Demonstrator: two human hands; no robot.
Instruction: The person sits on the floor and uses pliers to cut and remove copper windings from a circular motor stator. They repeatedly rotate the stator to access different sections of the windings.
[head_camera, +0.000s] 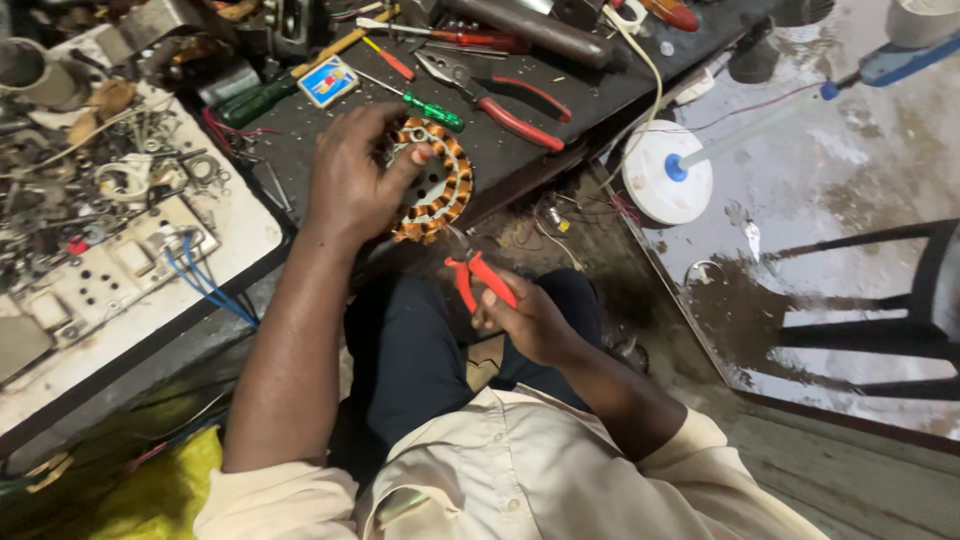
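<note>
My left hand (352, 178) grips a round motor stator (440, 185) wound with copper coils, held at the near edge of the dark workbench (520, 150). The thumb presses on the stator's top, the fingers wrap its left side. My right hand (525, 318) is closed on the red handles of small pliers (470, 265), whose jaws touch the stator's lower rim. My lap in dark trousers lies below both hands.
On the bench lie larger red-handled pliers (505, 100), a green screwdriver (432, 108), a small blue box (327, 82) and a metal pipe (540, 30). A white switchboard with blue wires (150, 260) and scrap parts sit left. A white fan part (667, 185) and a dark chair (880, 320) are right.
</note>
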